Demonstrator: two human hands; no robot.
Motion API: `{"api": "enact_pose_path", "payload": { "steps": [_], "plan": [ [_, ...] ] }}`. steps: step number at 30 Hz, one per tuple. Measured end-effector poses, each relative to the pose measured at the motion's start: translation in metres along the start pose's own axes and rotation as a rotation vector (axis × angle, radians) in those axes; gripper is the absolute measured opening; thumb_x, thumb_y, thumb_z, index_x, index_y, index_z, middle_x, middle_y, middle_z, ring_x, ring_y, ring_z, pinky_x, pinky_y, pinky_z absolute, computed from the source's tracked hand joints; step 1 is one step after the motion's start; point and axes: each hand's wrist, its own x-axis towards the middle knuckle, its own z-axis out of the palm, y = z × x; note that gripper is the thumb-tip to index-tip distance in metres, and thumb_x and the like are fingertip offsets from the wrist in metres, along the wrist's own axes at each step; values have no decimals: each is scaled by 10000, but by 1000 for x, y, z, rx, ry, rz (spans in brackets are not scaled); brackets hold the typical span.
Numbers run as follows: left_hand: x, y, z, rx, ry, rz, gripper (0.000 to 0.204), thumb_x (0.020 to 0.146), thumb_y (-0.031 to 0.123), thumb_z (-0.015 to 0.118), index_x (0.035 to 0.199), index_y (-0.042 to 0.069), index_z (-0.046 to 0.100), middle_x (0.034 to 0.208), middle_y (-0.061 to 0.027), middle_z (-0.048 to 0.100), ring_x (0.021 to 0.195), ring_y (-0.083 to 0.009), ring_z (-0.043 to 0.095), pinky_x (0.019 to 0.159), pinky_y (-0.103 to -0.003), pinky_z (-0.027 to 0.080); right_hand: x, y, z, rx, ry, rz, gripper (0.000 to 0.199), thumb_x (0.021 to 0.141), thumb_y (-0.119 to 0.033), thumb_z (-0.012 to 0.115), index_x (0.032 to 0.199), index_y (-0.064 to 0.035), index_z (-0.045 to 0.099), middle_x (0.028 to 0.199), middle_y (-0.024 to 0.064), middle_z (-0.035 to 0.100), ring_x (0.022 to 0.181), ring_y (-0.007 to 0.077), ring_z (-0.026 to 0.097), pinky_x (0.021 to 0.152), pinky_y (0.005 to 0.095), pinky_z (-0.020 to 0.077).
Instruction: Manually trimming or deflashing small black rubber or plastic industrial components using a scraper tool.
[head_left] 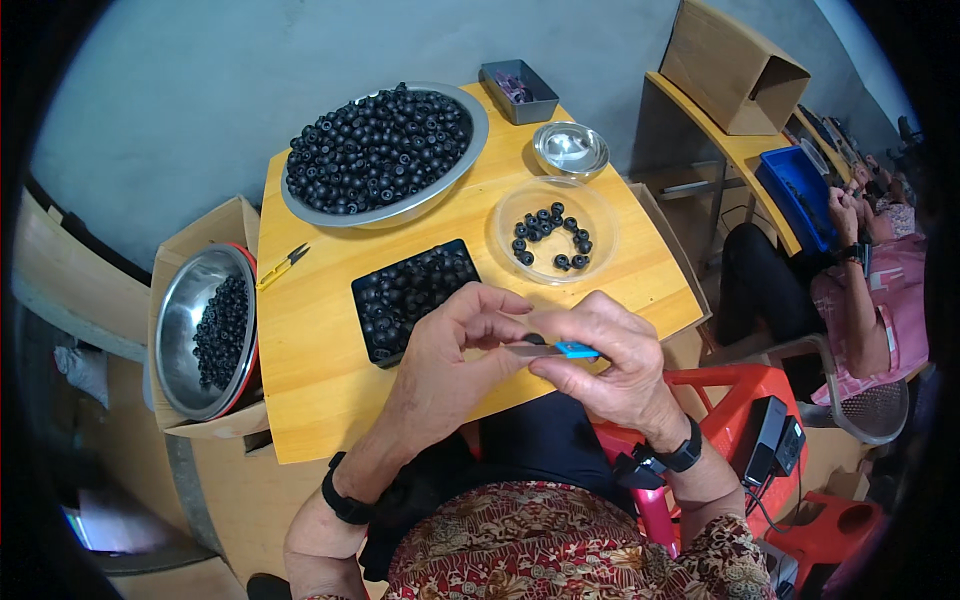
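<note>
A small black ring-shaped part sits pinched at the fingertips of the left hand, held over the near edge of the yellow surface. The left grip is narrow, thumb and forefinger closed on that part. The right hand has its grip closed around a small knife with a blue handle, whose pale blade lies just under the part and touches it or nearly so; which, I cannot tell.

Just beyond the hands, near the middle of the surface, stands a black rectangular tray filled with the same black parts. To its right, towards the right edge, is a clear round dish holding a small scatter of them. At the far edge a wide metal basin is heaped with parts, with a small empty steel bowl and a grey box at the far right corner. A yellow-handled tool lies by the left edge. Off that edge, a steel bowl partly filled with parts rests in a cardboard box. Another person sits well apart on the right.
</note>
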Motion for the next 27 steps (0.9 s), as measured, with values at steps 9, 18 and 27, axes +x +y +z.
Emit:
{"api": "enact_pose_path", "payload": {
  "steps": [9, 18, 27],
  "plan": [
    [-12, -2, 10, -356, -8, -17, 444, 844, -3, 723, 1244, 24, 531, 983, -56, 691, 925, -110, 653, 873, -261, 512, -13, -8, 16, -54, 97, -35, 353, 706, -7, 802, 1035, -34, 676, 782, 81, 632, 665, 213, 630, 575, 315, 493],
    [-16, 7, 6, -60, -49, -29, 532, 824, -46, 721, 1298, 28, 491, 962, -54, 690, 912, -98, 649, 854, -252, 516, -10, -7, 1, -24, -132, -55, 385, 697, 0, 771, 1069, -35, 676, 786, 82, 630, 671, 219, 632, 581, 325, 498],
    [-16, 1, 16, -345, -7, -56, 534, 859, 5, 717, 1320, 3, 447, 962, -92, 680, 933, -128, 653, 848, -266, 532, -15, -10, 6, -154, 59, -148, 356, 688, -11, 779, 1033, -30, 695, 821, 90, 657, 700, 226, 649, 600, 325, 523]
  ]
}}
